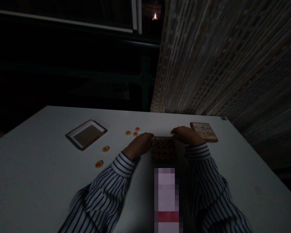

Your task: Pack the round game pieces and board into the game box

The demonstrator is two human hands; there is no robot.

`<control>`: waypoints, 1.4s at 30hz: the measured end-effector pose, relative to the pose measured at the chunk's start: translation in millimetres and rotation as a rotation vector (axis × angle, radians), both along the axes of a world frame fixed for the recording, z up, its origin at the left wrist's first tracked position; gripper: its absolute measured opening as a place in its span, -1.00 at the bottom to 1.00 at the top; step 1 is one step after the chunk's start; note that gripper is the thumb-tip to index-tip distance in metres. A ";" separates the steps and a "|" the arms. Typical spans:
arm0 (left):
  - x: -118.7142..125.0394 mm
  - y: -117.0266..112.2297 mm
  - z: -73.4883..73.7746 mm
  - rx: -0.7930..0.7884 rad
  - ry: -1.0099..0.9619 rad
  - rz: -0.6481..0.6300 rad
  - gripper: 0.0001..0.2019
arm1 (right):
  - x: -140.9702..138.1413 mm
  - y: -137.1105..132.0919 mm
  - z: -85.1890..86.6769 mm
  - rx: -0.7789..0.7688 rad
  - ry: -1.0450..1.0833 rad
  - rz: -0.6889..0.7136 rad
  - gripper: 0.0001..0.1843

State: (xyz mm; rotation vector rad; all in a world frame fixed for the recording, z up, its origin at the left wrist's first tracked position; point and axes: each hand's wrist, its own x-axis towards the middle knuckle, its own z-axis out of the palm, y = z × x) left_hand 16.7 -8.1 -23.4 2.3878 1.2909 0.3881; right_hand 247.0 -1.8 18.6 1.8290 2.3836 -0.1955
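Between my hands is a dark tray of Chinese chess pieces, the round discs set in rows. My left hand has its fingers closed at the tray's far left corner. At the far right corner my right hand pinches the edge in the same way. The tray appears tilted, and its underside is hidden. Left of it, a small group of loose chess pieces lies on the white table. Another loose piece and a further one lie nearer to my left sleeve.
At the left stands an open shallow box with a pale inside. A printed box lid lies just beyond my right hand. A string curtain hangs past the table's far right edge. A pixelated patch covers the table's near middle; the room is dark.
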 end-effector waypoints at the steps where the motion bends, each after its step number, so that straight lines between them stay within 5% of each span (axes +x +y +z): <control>1: 0.6 -0.3 0.4 -0.006 0.000 -0.008 -0.68 | -0.2 0.3 -0.4 -0.018 -0.006 -0.003 -0.65; 11: 4.4 -4.0 6.2 -0.059 -0.033 -0.084 -0.72 | -2.4 4.6 -4.7 -0.125 -0.034 -0.003 -0.68; 42: 3.4 -6.0 11.5 -0.061 -0.004 -0.048 -0.71 | -6.4 2.3 0.0 -0.089 -0.059 0.039 -0.70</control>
